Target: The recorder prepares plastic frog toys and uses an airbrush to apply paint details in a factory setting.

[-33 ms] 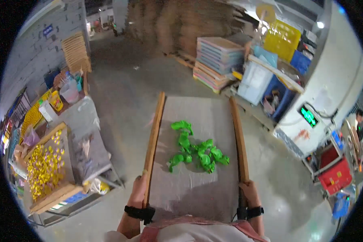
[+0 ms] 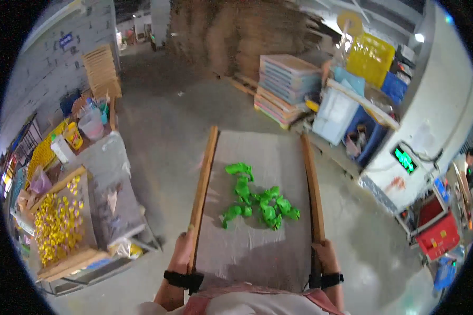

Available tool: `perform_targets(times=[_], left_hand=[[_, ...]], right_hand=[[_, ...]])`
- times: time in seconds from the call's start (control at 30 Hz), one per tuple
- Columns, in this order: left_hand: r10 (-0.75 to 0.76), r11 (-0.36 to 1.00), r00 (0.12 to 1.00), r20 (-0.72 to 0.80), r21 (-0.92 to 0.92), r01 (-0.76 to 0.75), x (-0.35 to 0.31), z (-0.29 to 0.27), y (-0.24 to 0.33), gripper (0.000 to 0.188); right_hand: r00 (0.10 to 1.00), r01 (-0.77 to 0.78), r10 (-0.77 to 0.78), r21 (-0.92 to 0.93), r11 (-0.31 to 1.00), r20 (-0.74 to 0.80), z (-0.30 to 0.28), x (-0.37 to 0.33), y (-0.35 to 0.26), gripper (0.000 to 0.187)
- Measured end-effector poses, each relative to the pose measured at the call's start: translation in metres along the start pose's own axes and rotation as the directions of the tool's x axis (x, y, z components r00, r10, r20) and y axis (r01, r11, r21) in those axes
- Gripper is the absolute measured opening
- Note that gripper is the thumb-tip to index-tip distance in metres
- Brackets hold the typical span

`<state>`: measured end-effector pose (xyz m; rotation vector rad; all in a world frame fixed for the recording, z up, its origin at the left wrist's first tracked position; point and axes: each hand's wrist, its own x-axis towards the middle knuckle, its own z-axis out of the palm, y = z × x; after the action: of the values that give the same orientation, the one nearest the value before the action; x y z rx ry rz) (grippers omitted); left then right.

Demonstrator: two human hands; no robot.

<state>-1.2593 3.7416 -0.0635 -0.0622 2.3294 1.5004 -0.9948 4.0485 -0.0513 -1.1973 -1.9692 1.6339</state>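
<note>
Between my hands I carry a grey board tray [image 2: 247,257] with raised wooden side rails. My left hand [image 2: 182,252] is wrapped round the near part of the left rail [image 2: 204,184]. On the other side, my right hand [image 2: 327,256] grips the right rail [image 2: 314,194]; its fingertips are partly hidden by the wood. Several shiny green moulded pieces [image 2: 270,207] lie in a loose cluster at the middle of the board, apart from both hands. Black bands circle both wrists.
A table at left bears a wooden-edged tray [image 2: 79,265] of small yellow pieces [image 2: 58,226], with tubs beyond. Stacked trays [image 2: 289,79] and a blue bin [image 2: 365,131] stand ahead right. A white cabinet [image 2: 420,121] with a green-lit display and a red crate [image 2: 437,236] are at right.
The surroundings and the tray sit slightly lower in the picture. Both hands keep their hold on the rails, and the green pieces lie in the same arrangement.
</note>
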Motion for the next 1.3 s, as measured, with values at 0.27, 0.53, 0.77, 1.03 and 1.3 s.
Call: perform_targets(times=[0.27, 0.53, 0.77, 1.03, 1.3], left_hand=[[-0.023, 0.999, 0.996, 0.09, 0.038, 0.02, 0.189, 0.034, 0.122, 0.072], [-0.017, 0.995, 0.996, -0.084, -0.102, 0.009, 0.411, 0.064, 0.136, 0.056], [-0.036, 0.907, 0.947, -0.318, -0.408, -0.103, 0.454, 0.051, 0.297, 0.032], [-0.159, 0.92, 0.91, -0.383, -0.391, -0.004, 0.717, -0.001, 0.256, 0.054], [-0.16, 0.981, 0.89, -0.426, -0.169, 0.096, 0.886, -0.077, 0.413, 0.056]], right_hand=[[0.987, -0.153, 0.153, 0.001, 0.988, -0.044, 0.052, 0.196, -0.103, 0.036], [0.999, -0.001, 0.0, 0.008, 1.0, 0.04, 0.139, 0.434, -0.186, 0.027], [0.935, 0.215, -0.146, -0.19, 0.958, 0.322, 0.242, 0.636, -0.31, 0.037], [0.896, 0.31, -0.217, -0.195, 0.931, 0.388, 0.414, 0.826, -0.39, 0.034], [0.867, 0.287, -0.212, -0.106, 0.952, 0.451, 0.554, 0.944, -0.507, 0.027]])
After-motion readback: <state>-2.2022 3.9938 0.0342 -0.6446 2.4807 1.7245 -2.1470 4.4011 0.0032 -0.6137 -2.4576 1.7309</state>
